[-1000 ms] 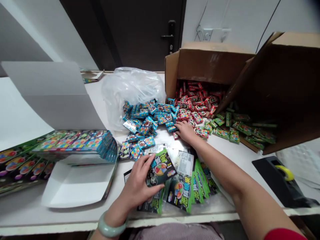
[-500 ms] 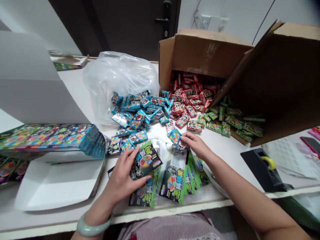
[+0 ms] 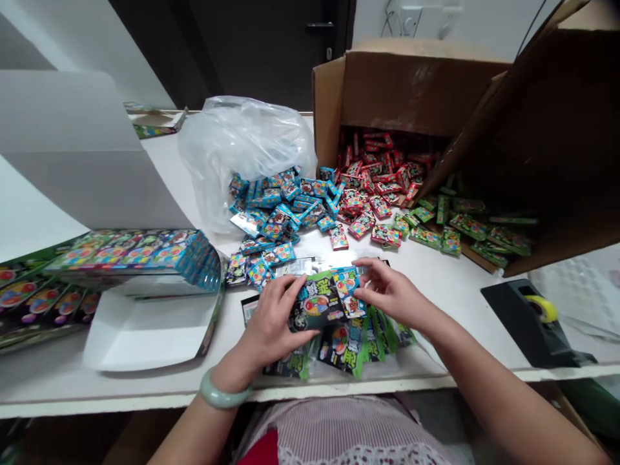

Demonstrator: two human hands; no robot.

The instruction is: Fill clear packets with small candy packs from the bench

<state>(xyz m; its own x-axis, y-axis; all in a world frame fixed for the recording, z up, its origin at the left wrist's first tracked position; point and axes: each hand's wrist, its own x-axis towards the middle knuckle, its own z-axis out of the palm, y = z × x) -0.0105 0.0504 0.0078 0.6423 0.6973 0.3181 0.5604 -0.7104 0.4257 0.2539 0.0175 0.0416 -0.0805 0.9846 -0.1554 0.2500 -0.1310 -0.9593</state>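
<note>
My left hand (image 3: 274, 323), with a pale green bangle at its wrist, is closed on a black and green printed pouch (image 3: 317, 307). Between the fingers of my right hand (image 3: 390, 294) is a small blue candy box (image 3: 349, 290), held against the pouch's right end. Whether the box is partly inside the pouch I cannot tell. Under both hands more black and green pouches (image 3: 341, 345) lie fanned out on clear plastic. A heap of blue candy boxes (image 3: 281, 216) is just beyond, with red candy boxes (image 3: 363, 223) to its right.
A clear plastic bag (image 3: 247, 135) sits behind the blue heap. Cardboard cartons (image 3: 387, 93) stand at the back right, with green boxes (image 3: 472, 226) spilling out. On the left is an open display box (image 3: 140, 336) with packed rows. A tape dispenser (image 3: 527, 323) stands at the right.
My right hand has brought the blue candy box left and toward me, up to the pouch in my left hand. The camera view has shifted a little.
</note>
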